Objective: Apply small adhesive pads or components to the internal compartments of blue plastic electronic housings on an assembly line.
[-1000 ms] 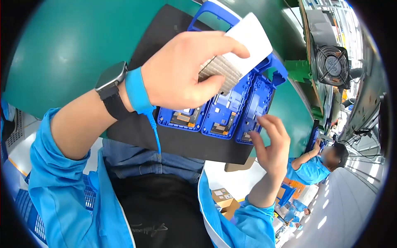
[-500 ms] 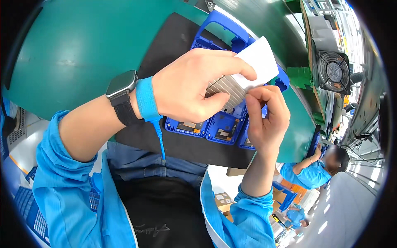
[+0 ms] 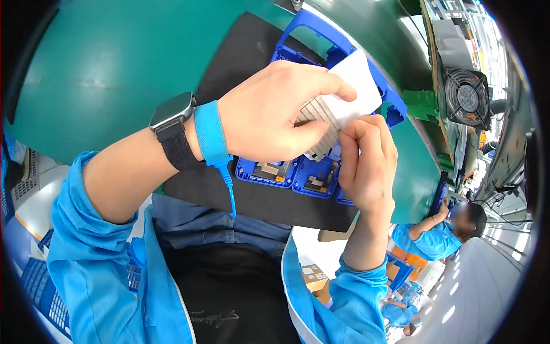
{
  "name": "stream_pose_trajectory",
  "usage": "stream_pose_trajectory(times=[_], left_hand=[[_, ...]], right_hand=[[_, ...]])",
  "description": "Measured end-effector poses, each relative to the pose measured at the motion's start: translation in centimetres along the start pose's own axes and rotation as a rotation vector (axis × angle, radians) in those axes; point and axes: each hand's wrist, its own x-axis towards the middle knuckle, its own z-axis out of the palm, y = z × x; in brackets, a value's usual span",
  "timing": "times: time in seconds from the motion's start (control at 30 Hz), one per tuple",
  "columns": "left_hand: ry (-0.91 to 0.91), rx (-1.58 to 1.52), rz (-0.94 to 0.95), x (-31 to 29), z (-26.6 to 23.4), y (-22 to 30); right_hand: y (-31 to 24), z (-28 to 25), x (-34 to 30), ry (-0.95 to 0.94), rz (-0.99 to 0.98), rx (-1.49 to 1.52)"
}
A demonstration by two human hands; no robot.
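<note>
Two hands: left hand (image 3: pixel 275 114) and right hand (image 3: pixel 369 163) meet over the mat (image 3: pixel 258 200), fingers nearly tip to tip.
Sheet: the white sheet (image 3: pixel 361 80) is in the left fingers, raised above the work; its plain end projects beyond the forefinger.
Strips: grey strips (image 3: pixel 317 109) lie between left thumb and forefinger, facing up, presumably so the right fingers can get at their edge.
Left fingers: clamped on the sheet, forefinger over the white part, thumb across the strips; the remaining fingers are hidden. The grip appears chosen to steady the sheet.
Right fingers: thumb and forefinger close together at the strips' edge; whether a strip is caught between them cannot be told.
Housings: blue housings (image 3: pixel 315 179) lie below the fingers, side by side, interiors up, which seemingly leaves their insides within reach.
Frame: blue frame (image 3: pixel 326 26), beyond the left fingers.
Pose: left forearm slants in from the left, back of hand up; right forearm rises steeply, wrist bent inward.
Wristband: blue wristband (image 3: pixel 211 132) behind the left fingers, cord hanging lapward, clear of them.
</note>
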Motion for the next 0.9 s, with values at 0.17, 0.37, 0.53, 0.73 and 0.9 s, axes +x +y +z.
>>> stream_pose_trajectory(times=[0.17,0.37,0.53,0.73,0.9], left_hand=[[0.046,-0.166,-0.313,0.5,-0.6,0.7],[0.448,0.071,0.088,1.5,0.1,-0.3],[0.424,0.459,0.401,0.8,-0.6,-1.0],[0.387,0.494,0.289,0.6,-0.6,0.0],[0.370,0.496,0.294,0.7,-0.7,0.9]], right_hand=[[-0.4,-1.0,-0.6,0.007,-0.010,0.063],[-0.3,-2.0,-1.3,-0.387,0.183,0.314],[0.1,-1.2,-1.0,-0.503,0.157,0.239],[0.2,-1.5,0.0,-0.582,0.098,0.199],[0.4,-1.5,0.2,-0.627,0.107,0.151]])
